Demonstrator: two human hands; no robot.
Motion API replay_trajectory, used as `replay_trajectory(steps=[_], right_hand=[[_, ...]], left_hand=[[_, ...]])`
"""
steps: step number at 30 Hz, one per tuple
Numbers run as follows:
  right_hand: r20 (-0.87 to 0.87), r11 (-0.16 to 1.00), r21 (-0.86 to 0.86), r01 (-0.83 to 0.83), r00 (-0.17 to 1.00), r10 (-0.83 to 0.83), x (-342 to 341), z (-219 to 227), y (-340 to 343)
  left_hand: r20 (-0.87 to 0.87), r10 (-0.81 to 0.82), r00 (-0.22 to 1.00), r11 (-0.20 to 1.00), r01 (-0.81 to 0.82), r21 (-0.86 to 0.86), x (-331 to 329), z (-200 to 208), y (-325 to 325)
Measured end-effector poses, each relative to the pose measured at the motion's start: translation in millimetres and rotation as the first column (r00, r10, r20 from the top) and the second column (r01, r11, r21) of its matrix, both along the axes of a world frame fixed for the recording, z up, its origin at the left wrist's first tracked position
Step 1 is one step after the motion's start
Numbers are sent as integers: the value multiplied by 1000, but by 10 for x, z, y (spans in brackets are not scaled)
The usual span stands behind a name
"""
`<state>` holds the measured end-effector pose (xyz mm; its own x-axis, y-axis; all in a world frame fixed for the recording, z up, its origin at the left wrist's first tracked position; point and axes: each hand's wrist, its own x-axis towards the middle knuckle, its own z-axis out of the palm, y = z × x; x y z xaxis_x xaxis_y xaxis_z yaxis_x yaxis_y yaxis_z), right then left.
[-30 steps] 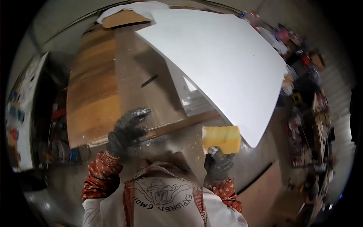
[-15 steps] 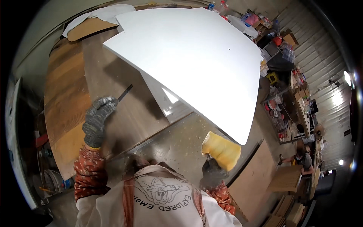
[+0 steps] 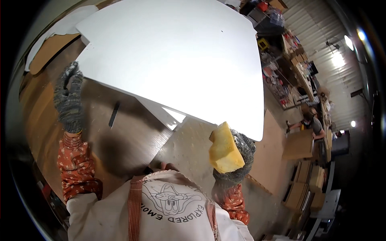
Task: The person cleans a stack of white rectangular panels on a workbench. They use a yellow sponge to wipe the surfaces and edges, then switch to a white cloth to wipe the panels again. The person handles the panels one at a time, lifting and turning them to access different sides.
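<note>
The left hand (image 3: 69,98), in a dark knitted glove, is at the far-left corner of the white panel (image 3: 173,60). Its fingers are partly curled; whether they pinch the edge or only lie beside it cannot be told. The right hand (image 3: 244,154), also gloved, grasps a yellow sponge (image 3: 226,150) at the panel's near edge, toward the right corner. Contact between sponge and panel is unconfirmed.

The panel lies above the brown counter (image 3: 138,134), and its right part extends past the counter's edge. A dark flat strip (image 3: 114,114) rests on the counter, right of the left hand. A brown board piece (image 3: 52,54) and a white cloth (image 3: 62,23) lie at far left.

In this inspector's judgement, good handling calls for a firm sponge grip, light and even pressure on the overhanging part, clean gloves on the white face, and the left fingers clear of the sharp-looking corner.
</note>
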<state>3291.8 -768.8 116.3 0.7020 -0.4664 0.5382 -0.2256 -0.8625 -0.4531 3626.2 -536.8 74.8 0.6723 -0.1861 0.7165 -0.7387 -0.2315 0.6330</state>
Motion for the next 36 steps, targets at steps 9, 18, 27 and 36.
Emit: replay_trajectory(steps=[9, 18, 27, 36], right_hand=[[-11, 986, 161, 47, 999, -46, -129, 209, 110], [158, 971, 203, 124, 975, -157, -28, 245, 254], [-16, 962, -57, 266, 963, -267, -160, 120, 164], [160, 992, 17, 129, 979, -130, -28, 141, 318]], left_hand=[[-59, 76, 995, 993, -81, -88, -43, -35, -86], [-64, 113, 992, 989, -118, -90, -42, 33, -89], [38, 100, 994, 990, -95, -105, -21, 29, -126], [31, 128, 991, 987, -125, -97, -49, 126, -167]])
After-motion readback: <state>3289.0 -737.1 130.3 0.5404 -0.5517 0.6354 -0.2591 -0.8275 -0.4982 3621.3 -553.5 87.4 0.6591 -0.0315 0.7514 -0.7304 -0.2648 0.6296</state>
